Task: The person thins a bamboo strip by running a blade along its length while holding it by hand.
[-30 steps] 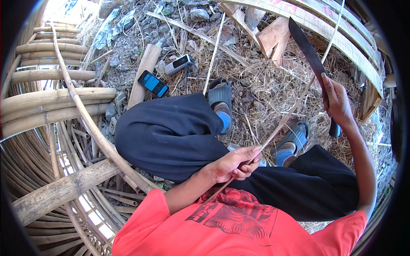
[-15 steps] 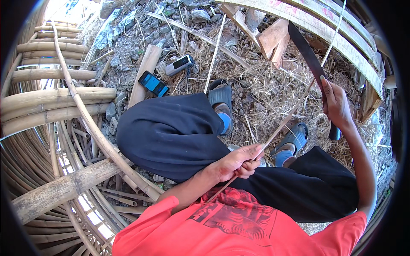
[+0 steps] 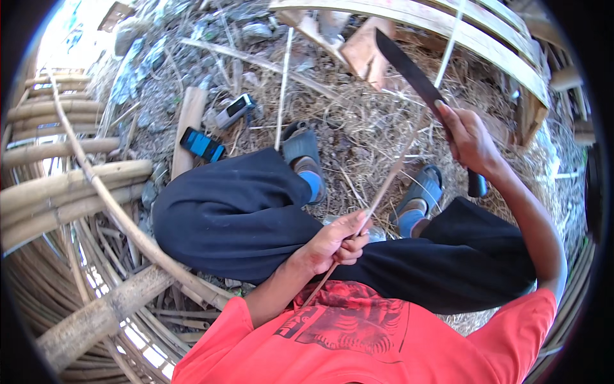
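Dry straw and wood shavings (image 3: 358,121) are covering the ground across the middle and upper part of the frame, with curved bamboo framework (image 3: 70,192) running down the left side.

Nearest the camera, at the lower edge, a red printed shirt (image 3: 384,339) is being worn, and dark trousers (image 3: 243,217) are being stretched over crossed legs across the centre. Just below the centre of the frame, the left hand (image 3: 332,243) is being closed around a thin bamboo strip (image 3: 390,179); the fingers are wrapped fully round it, with the thumb lying along the top. The strip is being held slanting from the shirt up toward the upper right of the frame.

Right of centre, the right hand (image 3: 470,141) is being clenched tightly around the handle of a long dark machete (image 3: 409,70), whose blade is pointing toward the top centre and is crossing the strip just above the hand. The butt of the handle is showing below the wrist.

Between the hands, two blue sandals (image 3: 300,147) (image 3: 422,192) are being worn over blue socks.

Farther off, at the upper left, a blue phone (image 3: 201,144) is lying beside a flat wooden slat (image 3: 188,125), with a grey measuring tape (image 3: 235,109) just beyond. Along the top right, bent bamboo slats (image 3: 473,32) are being arched over the straw.
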Tool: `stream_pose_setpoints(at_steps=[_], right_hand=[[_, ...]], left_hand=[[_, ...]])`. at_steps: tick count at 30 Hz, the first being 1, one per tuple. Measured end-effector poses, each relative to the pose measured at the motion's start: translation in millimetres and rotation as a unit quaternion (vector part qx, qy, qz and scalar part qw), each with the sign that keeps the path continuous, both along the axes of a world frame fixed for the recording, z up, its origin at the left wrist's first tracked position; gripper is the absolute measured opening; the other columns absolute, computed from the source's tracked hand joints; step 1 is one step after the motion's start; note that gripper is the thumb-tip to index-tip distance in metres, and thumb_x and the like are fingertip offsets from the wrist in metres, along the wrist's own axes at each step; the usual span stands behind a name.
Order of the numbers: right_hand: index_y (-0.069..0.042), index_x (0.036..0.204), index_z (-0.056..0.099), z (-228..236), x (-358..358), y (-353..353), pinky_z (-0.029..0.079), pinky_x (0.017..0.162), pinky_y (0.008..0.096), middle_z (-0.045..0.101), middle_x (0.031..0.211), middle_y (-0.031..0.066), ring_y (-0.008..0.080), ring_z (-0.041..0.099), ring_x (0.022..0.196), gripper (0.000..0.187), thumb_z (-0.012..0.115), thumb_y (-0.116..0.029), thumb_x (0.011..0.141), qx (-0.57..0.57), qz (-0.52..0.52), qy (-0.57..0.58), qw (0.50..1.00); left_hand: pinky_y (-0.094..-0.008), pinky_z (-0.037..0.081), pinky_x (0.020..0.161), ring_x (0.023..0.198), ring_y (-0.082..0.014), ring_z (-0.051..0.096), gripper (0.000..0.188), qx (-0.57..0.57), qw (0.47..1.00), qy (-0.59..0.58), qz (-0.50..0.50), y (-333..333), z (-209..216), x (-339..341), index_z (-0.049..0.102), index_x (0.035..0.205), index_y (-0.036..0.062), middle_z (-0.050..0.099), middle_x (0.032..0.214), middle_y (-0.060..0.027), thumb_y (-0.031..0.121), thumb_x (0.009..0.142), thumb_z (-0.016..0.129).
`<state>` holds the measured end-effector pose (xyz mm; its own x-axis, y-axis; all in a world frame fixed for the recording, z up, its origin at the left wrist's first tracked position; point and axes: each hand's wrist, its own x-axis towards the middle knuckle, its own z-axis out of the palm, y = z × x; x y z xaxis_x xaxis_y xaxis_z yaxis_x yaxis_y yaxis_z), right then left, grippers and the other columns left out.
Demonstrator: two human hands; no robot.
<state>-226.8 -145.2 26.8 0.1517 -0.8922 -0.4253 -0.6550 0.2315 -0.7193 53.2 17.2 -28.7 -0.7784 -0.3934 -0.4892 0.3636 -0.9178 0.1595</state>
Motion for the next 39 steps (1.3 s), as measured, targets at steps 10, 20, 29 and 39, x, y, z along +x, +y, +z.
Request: stream_pose_setpoints(at_steps=[10, 20, 29, 39], right_hand=[[0.003, 0.074, 0.059, 5.1, 0.2, 16.3, 0.043, 0.050, 0.0360, 0.049, 0.053, 0.0041, 0.0143, 0.051, 0.050, 0.060, 0.042, -0.046, 0.106, 0.041, 0.068, 0.000, 0.997], [0.006, 0.080, 0.062, 4.8, 12.1, 27.6, 0.044, 0.057, 0.0431, 0.050, 0.055, 0.0149, 0.0222, 0.052, 0.054, 0.058, 0.047, -0.044, 0.104, 0.002, 0.156, 0.018, 0.988], [0.005, 0.097, 0.068, 5.7, 11.9, 25.5, 0.049, 0.066, 0.0469, 0.064, 0.070, 0.0211, 0.0274, 0.063, 0.063, 0.042, 0.046, -0.030, 0.105, 0.015, 0.149, 0.017, 0.989], [0.004, 0.096, 0.068, -1.9, 2.1, 16.7, 0.045, 0.057, 0.0425, 0.056, 0.058, 0.0168, 0.0218, 0.057, 0.055, 0.051, 0.042, -0.038, 0.106, 0.011, 0.096, -0.004, 0.995]], left_hand=[[-0.0202, 0.019, 0.039, 0.041, -0.0018, 0.021, 0.034, 0.010, 0.999, -0.021, 0.026, 1.4, 1.3, -5.6, 0.044, 0.094, 0.0122, 0.027, 0.058, 0.0073, 0.044, 0.105, 0.043], [-0.0195, 0.018, 0.039, 0.041, -0.0015, 0.021, 0.033, 0.023, 0.999, -0.030, 0.036, 0.5, 1.3, -5.1, 0.043, 0.094, 0.0120, 0.027, 0.058, 0.0075, 0.043, 0.105, 0.043], [-0.0195, 0.018, 0.038, 0.041, -0.0012, 0.020, 0.033, -0.004, 0.999, -0.037, 0.026, -9.5, 2.4, -13.6, 0.043, 0.095, 0.0125, 0.026, 0.058, 0.0077, 0.043, 0.106, 0.041], [-0.0200, 0.018, 0.038, 0.041, -0.0015, 0.019, 0.033, 0.019, 0.998, -0.042, 0.032, -13.2, 2.5, -15.0, 0.043, 0.094, 0.0126, 0.025, 0.058, 0.0077, 0.043, 0.106, 0.041]])
